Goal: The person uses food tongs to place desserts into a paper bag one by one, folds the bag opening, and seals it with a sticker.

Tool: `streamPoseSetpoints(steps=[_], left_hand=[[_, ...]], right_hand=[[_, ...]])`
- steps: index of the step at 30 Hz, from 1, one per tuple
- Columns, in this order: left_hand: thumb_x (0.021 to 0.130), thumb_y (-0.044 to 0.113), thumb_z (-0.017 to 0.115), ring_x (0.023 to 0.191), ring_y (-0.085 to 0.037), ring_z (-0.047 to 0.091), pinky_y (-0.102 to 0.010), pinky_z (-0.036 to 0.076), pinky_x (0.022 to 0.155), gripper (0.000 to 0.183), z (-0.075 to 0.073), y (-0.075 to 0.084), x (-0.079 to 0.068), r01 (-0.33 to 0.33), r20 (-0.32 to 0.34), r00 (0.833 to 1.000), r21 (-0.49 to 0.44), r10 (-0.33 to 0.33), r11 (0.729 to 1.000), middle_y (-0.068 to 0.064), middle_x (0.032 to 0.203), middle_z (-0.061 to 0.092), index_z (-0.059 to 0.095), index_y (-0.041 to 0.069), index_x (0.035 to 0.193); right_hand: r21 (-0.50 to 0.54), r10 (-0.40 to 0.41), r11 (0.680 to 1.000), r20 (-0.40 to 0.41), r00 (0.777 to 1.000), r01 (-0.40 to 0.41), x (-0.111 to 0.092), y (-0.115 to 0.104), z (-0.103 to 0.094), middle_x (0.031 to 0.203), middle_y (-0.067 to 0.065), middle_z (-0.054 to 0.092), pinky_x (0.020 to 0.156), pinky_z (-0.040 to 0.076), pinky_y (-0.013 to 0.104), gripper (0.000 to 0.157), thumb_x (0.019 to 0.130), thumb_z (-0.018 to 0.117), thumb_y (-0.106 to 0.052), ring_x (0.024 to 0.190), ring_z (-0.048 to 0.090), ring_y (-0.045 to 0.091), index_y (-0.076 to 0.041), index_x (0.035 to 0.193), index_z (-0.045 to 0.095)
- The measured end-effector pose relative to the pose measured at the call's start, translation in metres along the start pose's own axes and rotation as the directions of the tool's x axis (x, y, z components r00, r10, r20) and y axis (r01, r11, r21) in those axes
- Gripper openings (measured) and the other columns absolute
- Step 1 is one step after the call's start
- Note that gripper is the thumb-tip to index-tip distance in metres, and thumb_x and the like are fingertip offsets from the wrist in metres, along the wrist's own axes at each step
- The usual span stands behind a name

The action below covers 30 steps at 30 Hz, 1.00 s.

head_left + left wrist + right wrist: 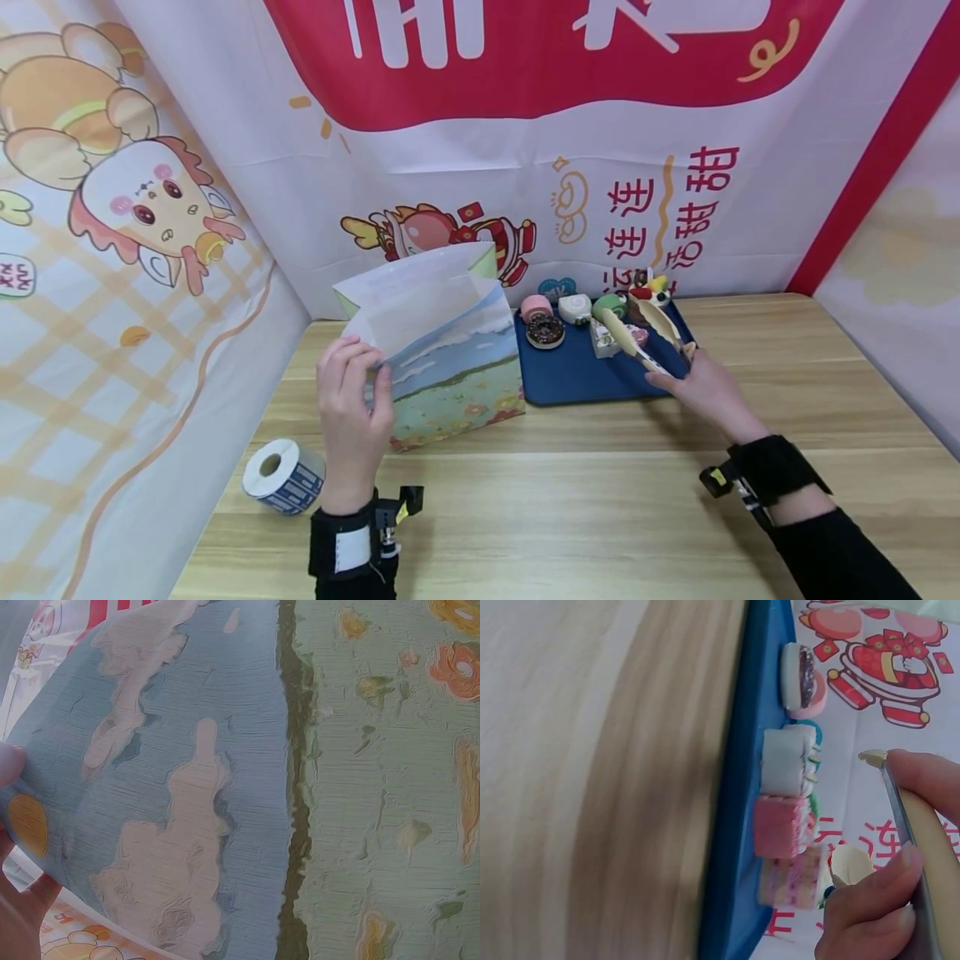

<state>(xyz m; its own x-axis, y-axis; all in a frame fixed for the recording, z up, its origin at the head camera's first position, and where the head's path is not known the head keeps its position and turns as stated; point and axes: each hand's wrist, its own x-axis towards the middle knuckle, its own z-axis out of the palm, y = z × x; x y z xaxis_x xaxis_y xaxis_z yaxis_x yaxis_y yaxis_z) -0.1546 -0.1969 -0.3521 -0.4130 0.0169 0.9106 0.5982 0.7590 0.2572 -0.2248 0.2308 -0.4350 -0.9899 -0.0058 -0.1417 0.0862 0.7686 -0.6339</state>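
Bag [459,367] pinched by the left hand [352,400], seemingly for steadiness — tongs [622,336] gripped by the right hand [707,388], spread above the tray [570,385].

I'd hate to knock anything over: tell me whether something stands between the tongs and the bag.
Yes: on the tray, the donut, pink roll and white roll stand between the tongs and the bag. Above them, the way looks clear.
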Motion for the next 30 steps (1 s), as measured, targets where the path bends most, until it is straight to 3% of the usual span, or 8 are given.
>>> streamPoseSetpoints(steps=[4, 11, 16, 24, 30], left_hand=[[0.085, 0.005, 0.055, 0.111, -0.037, 0.049, -0.053, 0.039, 0.099, 0.016, 0.0, -0.001, 0.0, -0.002, 0.0, 1.0, -0.002, 0.002, 1.0, -0.024, 0.095, 0.06, 0.062, -0.009, 0.086], [0.085, 0.006, 0.054, 0.111, -0.037, 0.049, -0.053, 0.039, 0.099, 0.017, 0.001, -0.001, 0.0, -0.002, 0.002, 1.0, -0.001, 0.002, 1.0, -0.024, 0.095, 0.06, 0.062, -0.01, 0.087], [0.085, 0.005, 0.055, 0.11, -0.037, 0.049, -0.053, 0.039, 0.099, 0.016, 0.0, -0.001, 0.0, -0.002, 0.006, 1.0, 0.001, 0.002, 1.0, -0.024, 0.095, 0.06, 0.062, -0.01, 0.086], [0.084, 0.005, 0.055, 0.11, -0.037, 0.049, -0.053, 0.039, 0.098, 0.016, 0.001, -0.001, 0.0, 0.001, 0.005, 1.0, -0.001, -0.001, 1.0, -0.024, 0.095, 0.06, 0.062, -0.01, 0.086], [0.085, 0.005, 0.055, 0.111, -0.036, 0.049, -0.054, 0.039, 0.098, 0.015, 0.001, -0.002, 0.0, -0.002, 0.003, 1.0, -0.005, 0.002, 1.0, -0.024, 0.095, 0.06, 0.062, -0.009, 0.086]], right_hand=[[-0.027, -0.002, 1.0, -0.011, 1.0, 0.002, 0.0, 0.008, 0.002, 0.126, 0.047, 0.04, 0.084, 0.045, 0.062, 0.113, 0.079, 0.054, -0.069, 0.105, 0.047, 0.049, 0.023, 0.136, 0.023], [-0.044, -0.064, 0.997, -0.044, 0.997, 0.062, -0.001, 0.015, 0.003, 0.117, 0.045, 0.05, 0.076, 0.048, 0.058, 0.09, 0.084, 0.059, -0.055, 0.097, 0.053, 0.046, 0.021, 0.127, 0.038], [-0.057, -0.084, 0.995, -0.044, 0.995, 0.082, 0.0, 0.02, 0.005, 0.109, 0.041, 0.055, 0.073, 0.049, 0.054, 0.092, 0.083, 0.058, -0.058, 0.09, 0.055, 0.041, 0.021, 0.126, 0.04], [-0.032, -0.038, 0.999, -0.009, 0.999, 0.038, 0.003, 0.028, 0.007, 0.074, 0.018, 0.062, 0.058, 0.043, 0.033, 0.084, 0.087, 0.058, -0.05, 0.06, 0.06, 0.022, 0.019, 0.129, 0.036], [-0.03, -0.017, 0.999, 0.006, 1.0, 0.017, 0.003, 0.029, 0.007, 0.075, 0.018, 0.062, 0.06, 0.043, 0.033, 0.083, 0.088, 0.058, -0.049, 0.059, 0.06, 0.021, 0.019, 0.13, 0.035]])
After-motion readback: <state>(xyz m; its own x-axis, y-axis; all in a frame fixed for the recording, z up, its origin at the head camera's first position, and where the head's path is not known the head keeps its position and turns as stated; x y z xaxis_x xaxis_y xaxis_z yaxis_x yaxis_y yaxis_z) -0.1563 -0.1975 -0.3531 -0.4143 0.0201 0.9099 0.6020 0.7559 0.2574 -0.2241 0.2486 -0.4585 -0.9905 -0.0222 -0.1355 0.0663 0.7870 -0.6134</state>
